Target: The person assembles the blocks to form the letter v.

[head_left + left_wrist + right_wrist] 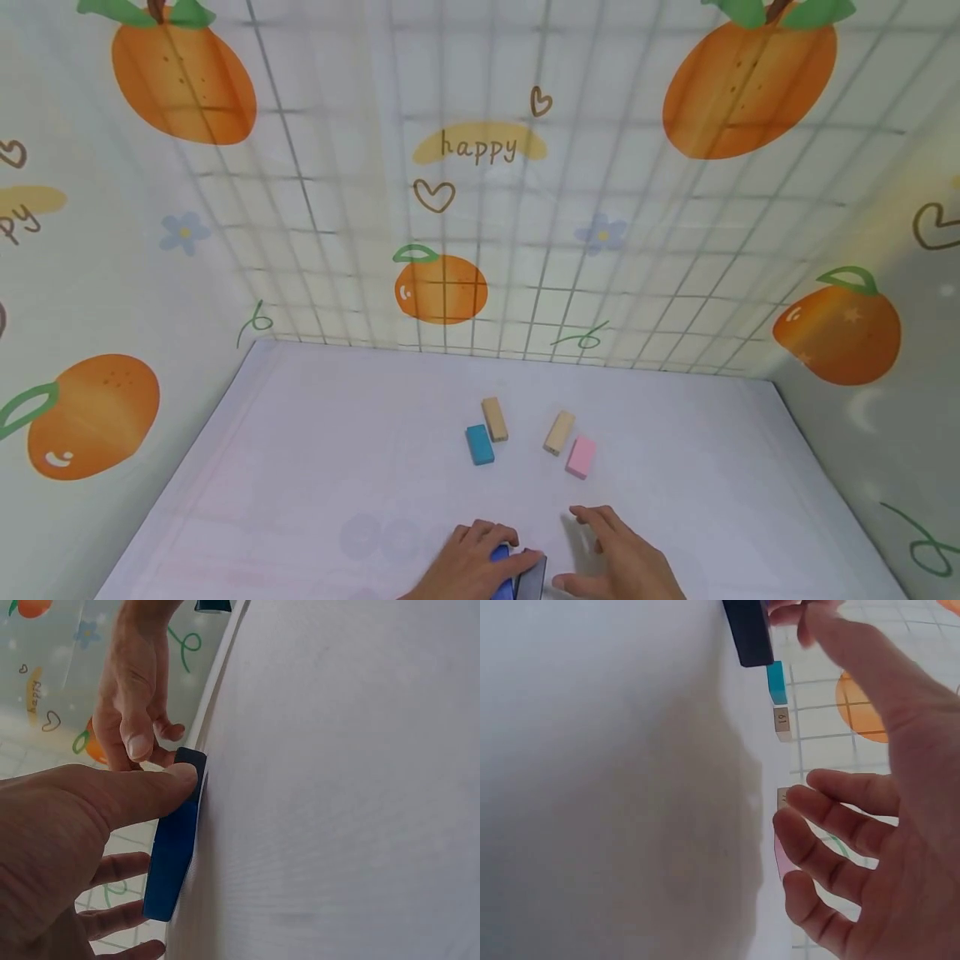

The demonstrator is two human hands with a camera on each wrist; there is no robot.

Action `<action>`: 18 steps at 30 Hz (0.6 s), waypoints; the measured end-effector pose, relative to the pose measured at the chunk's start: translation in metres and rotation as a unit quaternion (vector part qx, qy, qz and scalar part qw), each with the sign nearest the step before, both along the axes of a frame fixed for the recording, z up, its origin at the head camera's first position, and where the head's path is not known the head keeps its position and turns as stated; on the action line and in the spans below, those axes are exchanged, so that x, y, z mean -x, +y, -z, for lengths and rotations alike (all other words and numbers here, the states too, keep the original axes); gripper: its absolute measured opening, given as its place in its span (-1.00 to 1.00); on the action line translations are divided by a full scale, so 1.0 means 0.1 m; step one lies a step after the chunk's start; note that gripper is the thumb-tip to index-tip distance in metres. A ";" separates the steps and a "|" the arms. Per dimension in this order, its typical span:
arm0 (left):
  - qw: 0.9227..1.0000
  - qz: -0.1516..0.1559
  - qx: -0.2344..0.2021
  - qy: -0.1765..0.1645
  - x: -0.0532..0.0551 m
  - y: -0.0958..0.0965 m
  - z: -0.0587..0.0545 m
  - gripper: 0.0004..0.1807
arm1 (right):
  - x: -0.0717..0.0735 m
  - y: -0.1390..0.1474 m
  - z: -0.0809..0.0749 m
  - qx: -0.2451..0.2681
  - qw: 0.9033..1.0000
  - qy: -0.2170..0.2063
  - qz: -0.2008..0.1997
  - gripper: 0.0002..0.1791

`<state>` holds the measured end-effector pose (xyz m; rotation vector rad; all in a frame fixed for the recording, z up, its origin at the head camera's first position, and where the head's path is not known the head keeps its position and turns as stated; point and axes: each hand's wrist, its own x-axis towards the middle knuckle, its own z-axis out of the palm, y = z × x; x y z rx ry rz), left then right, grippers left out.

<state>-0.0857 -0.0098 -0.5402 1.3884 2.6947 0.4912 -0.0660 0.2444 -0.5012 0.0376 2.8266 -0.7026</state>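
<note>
At the near edge of the table my left hand (474, 560) holds a blue block (171, 859), its fingers along the far side. The thumb lies across to a dark grey block (532, 578) right beside the blue one. In the left wrist view the thumb tip presses where the blue and dark blocks meet. To the right, my right hand (626, 554) hovers over the table with fingers loosely bent and spread, holding nothing. A gap separates its thumb from the dark block. The left palm hides part of the blue block.
Farther back on the white table (337, 433) lie a teal block (480, 445) beside a wooden block (495, 419), and another wooden block (559, 432) next to a pink block (581, 457). Fabric walls (480, 50) printed with oranges enclose the back and both sides.
</note>
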 end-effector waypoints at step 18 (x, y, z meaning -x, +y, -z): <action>1.000 0.003 -0.003 -0.023 0.02 0.03 0.01 -0.25 | -0.02 0.00 0.00 -0.016 1.000 0.002 -0.001 0.02</action>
